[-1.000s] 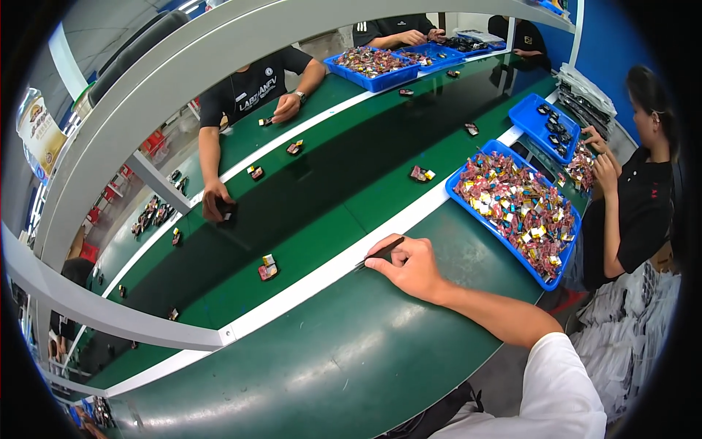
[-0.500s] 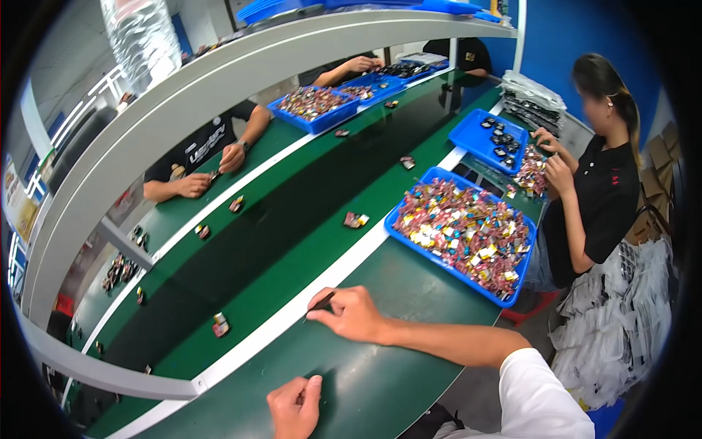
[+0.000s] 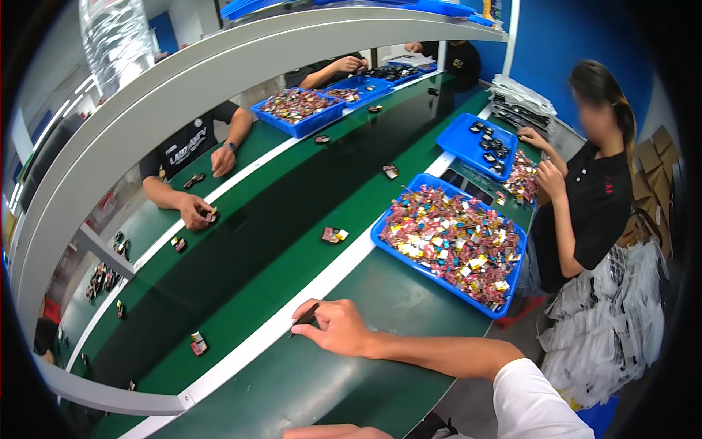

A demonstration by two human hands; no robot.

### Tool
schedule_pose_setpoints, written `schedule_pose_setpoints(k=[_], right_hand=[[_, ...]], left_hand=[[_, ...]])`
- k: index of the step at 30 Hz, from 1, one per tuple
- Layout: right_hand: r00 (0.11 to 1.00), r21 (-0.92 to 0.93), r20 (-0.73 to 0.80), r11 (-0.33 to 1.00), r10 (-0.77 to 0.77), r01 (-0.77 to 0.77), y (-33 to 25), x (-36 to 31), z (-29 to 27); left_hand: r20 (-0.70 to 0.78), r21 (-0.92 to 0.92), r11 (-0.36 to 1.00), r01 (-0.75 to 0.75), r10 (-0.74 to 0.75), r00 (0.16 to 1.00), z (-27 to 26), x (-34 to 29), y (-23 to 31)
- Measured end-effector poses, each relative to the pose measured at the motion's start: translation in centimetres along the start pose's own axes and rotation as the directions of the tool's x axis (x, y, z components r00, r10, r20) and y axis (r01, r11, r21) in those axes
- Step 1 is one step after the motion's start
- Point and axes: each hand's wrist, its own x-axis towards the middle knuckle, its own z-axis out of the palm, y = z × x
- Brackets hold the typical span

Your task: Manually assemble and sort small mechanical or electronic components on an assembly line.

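Observation:
My right hand is closed over the green worktop, beside the white rail. Between its thumb and fingers is a slim dark tool with a thin tip, which looks like tweezers. Only a strip of my left hand shows at the lower edge, and its fingers cannot be made out. Beyond the rail, a small red, yellow and white part lies on the green belt. Another such part is further left on the belt.
A blue tray heaped with small wrapped parts stands right of my hand. Behind it is a blue tray of black pieces. A co-worker sits at the right. Across the belt, another person's hand holds a part. A grey shelf beam arches overhead.
My left hand has dropped toward the lower edge, mostly out of view. My right hand keeps the dark tool. The co-worker across the belt has reached over to a part at its edge.

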Motion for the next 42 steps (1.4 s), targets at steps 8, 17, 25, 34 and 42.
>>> schedule_pose_setpoints(k=[8, 17, 25, 34, 42], right_hand=[[0.998, 0.017, -0.004, 0.998, -0.06, 0.06, 0.7, 0.7, 0.4], [0.991, 0.004, 0.021, 0.992, 0.13, -0.13, 0.7, 0.6, 0.1], [0.984, 0.024, 0.086, 0.987, 0.154, -0.156, -0.3, 0.2, -1.2], [0.995, -0.052, 0.03, 0.995, 0.09, -0.089, -0.5, -0.1, -0.7], [0.998, -0.148, 0.049, 0.988, -0.036, 0.043, -0.8, 0.4, -0.9]], left_hand=[[-0.225, -0.136, 0.988, -0.078, 0.045, 0.973, -2.7, -2.0, 0.4], [-0.184, -0.15, 0.985, -0.087, 0.059, 0.981, -5.5, -4.4, 1.4], [-0.294, -0.178, 0.978, -0.105, 0.049, 0.954, -8.4, -4.2, 3.0], [-0.231, -0.244, 0.936, -0.255, 0.199, 0.952, -10.4, -3.9, 2.3], [-0.153, -0.409, 0.893, -0.19, 0.139, 0.978, -9.8, -3.0, 2.4]])
